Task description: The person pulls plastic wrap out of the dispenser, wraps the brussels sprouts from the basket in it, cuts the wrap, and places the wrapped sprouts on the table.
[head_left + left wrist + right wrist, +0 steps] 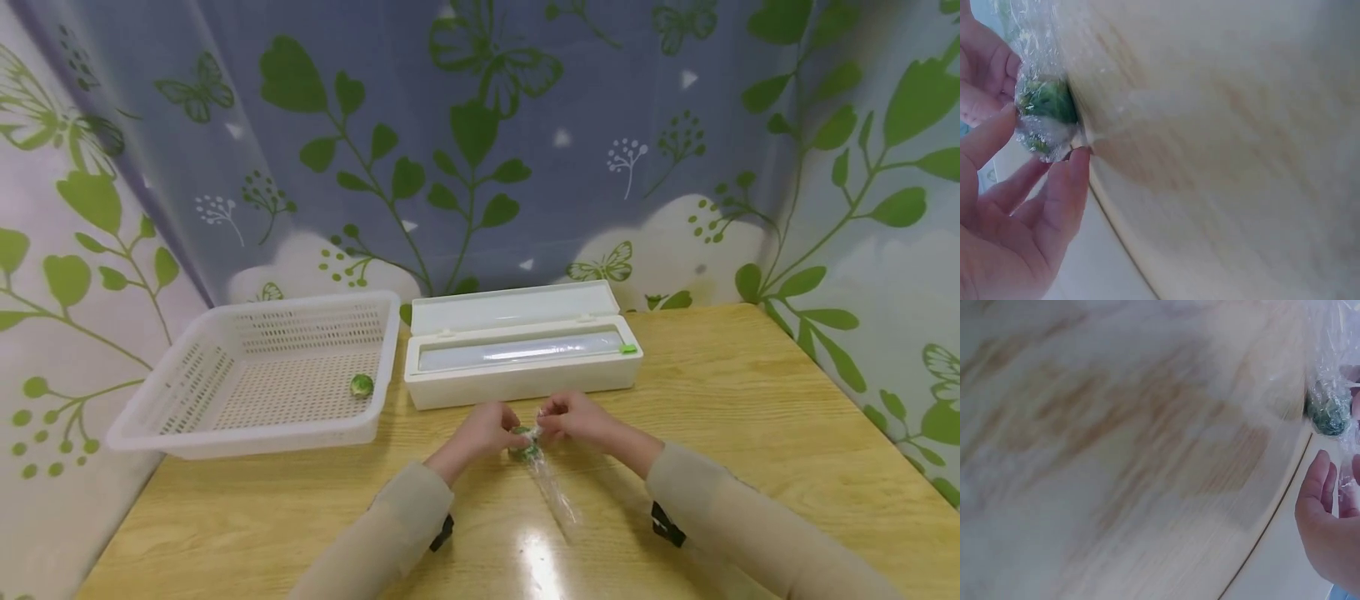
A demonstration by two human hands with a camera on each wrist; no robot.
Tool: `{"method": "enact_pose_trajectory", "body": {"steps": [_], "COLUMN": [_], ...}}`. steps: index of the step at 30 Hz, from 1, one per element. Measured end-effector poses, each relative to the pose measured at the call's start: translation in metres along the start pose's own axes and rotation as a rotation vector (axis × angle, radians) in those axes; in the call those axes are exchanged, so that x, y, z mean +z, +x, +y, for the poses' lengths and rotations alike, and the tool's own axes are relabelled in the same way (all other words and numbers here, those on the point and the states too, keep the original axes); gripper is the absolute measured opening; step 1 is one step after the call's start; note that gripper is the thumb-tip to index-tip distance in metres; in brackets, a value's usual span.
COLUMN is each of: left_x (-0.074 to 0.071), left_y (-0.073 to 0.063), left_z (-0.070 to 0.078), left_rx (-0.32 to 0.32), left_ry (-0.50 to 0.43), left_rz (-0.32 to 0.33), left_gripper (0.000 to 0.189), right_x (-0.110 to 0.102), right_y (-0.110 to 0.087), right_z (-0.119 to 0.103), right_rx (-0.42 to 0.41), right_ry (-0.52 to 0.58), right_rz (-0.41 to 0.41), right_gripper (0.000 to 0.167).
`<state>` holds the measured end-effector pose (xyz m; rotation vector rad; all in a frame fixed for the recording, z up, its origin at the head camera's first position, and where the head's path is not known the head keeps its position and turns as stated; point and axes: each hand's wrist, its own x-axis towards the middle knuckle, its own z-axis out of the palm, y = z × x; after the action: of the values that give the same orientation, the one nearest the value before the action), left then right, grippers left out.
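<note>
A Brussels sprout point(1050, 100) is wrapped in crinkled clear plastic wrap point(553, 492), whose loose tail trails over the table toward the person. The left hand point(486, 429) holds the wrapped sprout between thumb and fingers; its fingertips touch the sprout's lower side in the left wrist view. Close beside it, the right hand point(576, 418) pinches a bit of the wrap at the sprout's right. In the right wrist view, a strip of film runs down by the right hand's point(1329, 531) curled fingers, and the sprout point(1330, 415) sits just above them.
Behind the hands stands a white wrap dispenser box point(525, 384), lid raised, with a film roll point(517, 350) inside and a green slider point(627, 348) at its right. To the left, a white perforated basket point(262, 437) holds another Brussels sprout point(362, 385). A wooden table point(750, 433) lies underneath.
</note>
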<state>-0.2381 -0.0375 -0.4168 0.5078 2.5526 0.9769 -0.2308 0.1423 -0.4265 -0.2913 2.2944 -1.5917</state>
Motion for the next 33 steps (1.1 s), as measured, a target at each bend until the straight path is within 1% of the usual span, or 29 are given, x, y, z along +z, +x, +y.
{"method": "enact_pose_trajectory", "body": {"steps": [1,4,7,8,14,16,18,20,22,25,27,29,31,33], "left_x": [-0.001,-0.004,-0.007,-0.008,-0.010,-0.011,-0.012,-0.014,-0.015,-0.017,-0.018,-0.018,-0.018,-0.017], "left_y": [0.000,-0.001,-0.002,-0.002,-0.002,-0.003,-0.004,-0.005,-0.007,-0.010,-0.011,-0.013,-0.014,-0.014], "left_z": [0.000,-0.001,-0.001,-0.002,-0.007,-0.010,-0.012,-0.013,-0.014,-0.016,-0.017,-0.018,-0.019,-0.019], "left_rx": [-0.005,-0.015,-0.009,-0.006,0.020,0.037,0.040,0.020,-0.014,-0.045,-0.041,-0.035,-0.035,-0.031], "left_ry": [0.001,-0.015,-0.022,-0.024,-0.070,-0.066,-0.064,-0.079,-0.086,-0.077,-0.058,-0.077,-0.103,-0.129], "left_rz": [-0.009,-0.028,-0.039,-0.044,-0.077,-0.082,-0.089,-0.093,-0.092,-0.092,-0.103,-0.131,-0.159,-0.169], "left_gripper": [0.036,0.033,0.030,0.029,0.027,0.026,0.027,0.031,0.033,0.031,0.026,0.022,0.022,0.023], "right_x": [-0.002,-0.003,-0.001,0.002,0.010,0.013,0.015,0.018,0.020,0.023,0.025,0.026,0.026,0.026], "right_y": [0.002,0.003,0.004,0.003,0.005,0.006,0.007,0.009,0.010,0.012,0.012,0.012,0.012,0.012], "right_z": [0.004,0.005,0.005,0.001,-0.001,-0.001,-0.002,-0.002,-0.002,-0.004,-0.005,-0.007,-0.008,-0.008], "right_rx": [-0.042,-0.088,-0.090,-0.057,0.010,0.026,0.043,0.063,0.091,0.125,0.136,0.135,0.127,0.104], "right_ry": [-0.011,-0.039,-0.058,-0.067,-0.114,-0.109,-0.091,-0.062,-0.044,-0.012,0.006,0.017,0.019,-0.001], "right_rz": [-0.016,-0.049,-0.062,-0.051,-0.032,-0.042,-0.062,-0.082,-0.097,-0.124,-0.156,-0.198,-0.221,-0.223], "right_gripper": [0.014,0.014,0.014,0.014,0.013,0.012,0.012,0.012,0.015,0.023,0.028,0.030,0.026,0.021]}}
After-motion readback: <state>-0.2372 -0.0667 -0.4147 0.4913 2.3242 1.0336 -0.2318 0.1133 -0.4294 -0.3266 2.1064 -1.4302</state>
